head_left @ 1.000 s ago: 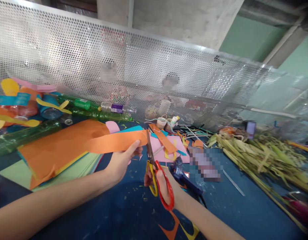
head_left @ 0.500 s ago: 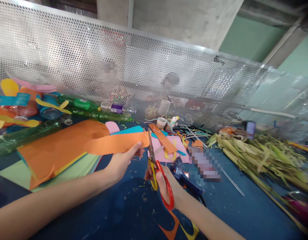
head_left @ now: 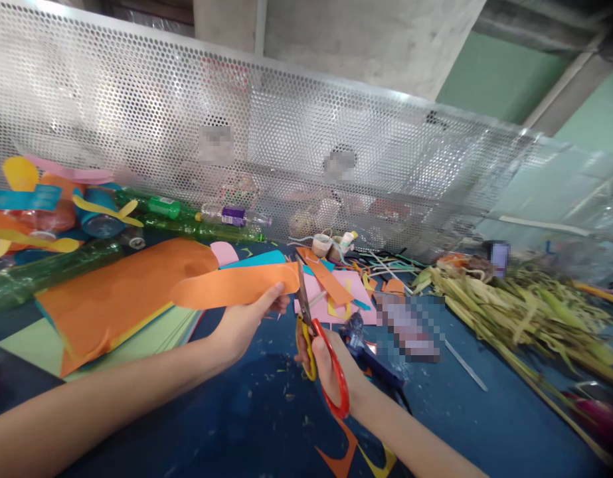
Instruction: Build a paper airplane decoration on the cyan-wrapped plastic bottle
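Observation:
My left hand pinches a long orange paper strip near its right end, thumb on top. The strip has a rounded left end and is held above the table. My right hand grips scissors with one red and one yellow handle loop. Their blades point up and away, right at the strip's right end. Under and behind the strip lie a larger orange sheet, pale green sheets and a blue piece.
Pink paper with scraps lies beyond the scissors, beside a dark blue glue gun. Corn husks cover the right side. Bottles and paper-decorated bottles stand left. A perforated metal screen runs behind. Paper offcuts lie near the front.
The scissors and my right hand have shifted very slightly to the right. My left hand and the strip have barely moved.

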A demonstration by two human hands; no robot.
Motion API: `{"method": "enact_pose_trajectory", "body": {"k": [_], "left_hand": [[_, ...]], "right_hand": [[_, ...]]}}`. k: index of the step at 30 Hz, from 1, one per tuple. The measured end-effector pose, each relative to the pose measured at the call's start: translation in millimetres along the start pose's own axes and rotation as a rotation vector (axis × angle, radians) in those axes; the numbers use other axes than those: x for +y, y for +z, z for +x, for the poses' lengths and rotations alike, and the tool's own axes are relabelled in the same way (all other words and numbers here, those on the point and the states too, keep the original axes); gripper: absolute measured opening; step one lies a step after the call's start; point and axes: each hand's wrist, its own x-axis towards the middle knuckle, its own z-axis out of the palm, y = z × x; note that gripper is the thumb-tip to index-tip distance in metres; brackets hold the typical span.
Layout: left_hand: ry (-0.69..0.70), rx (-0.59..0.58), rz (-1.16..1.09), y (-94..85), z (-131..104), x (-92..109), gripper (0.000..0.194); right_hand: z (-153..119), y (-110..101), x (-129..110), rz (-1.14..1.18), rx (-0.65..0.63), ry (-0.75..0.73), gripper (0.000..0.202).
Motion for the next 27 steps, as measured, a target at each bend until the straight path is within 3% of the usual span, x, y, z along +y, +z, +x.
{"method": "enact_pose_trajectory", "body": {"k": [27], "left_hand": [[0.016, 0.04, 0.007, -5.8, 9.3, 2.9, 0.021]], "right_hand": [[2.4, -6.5, 2.1, -0.091, -0.039, -0.004, 0.054]]}}
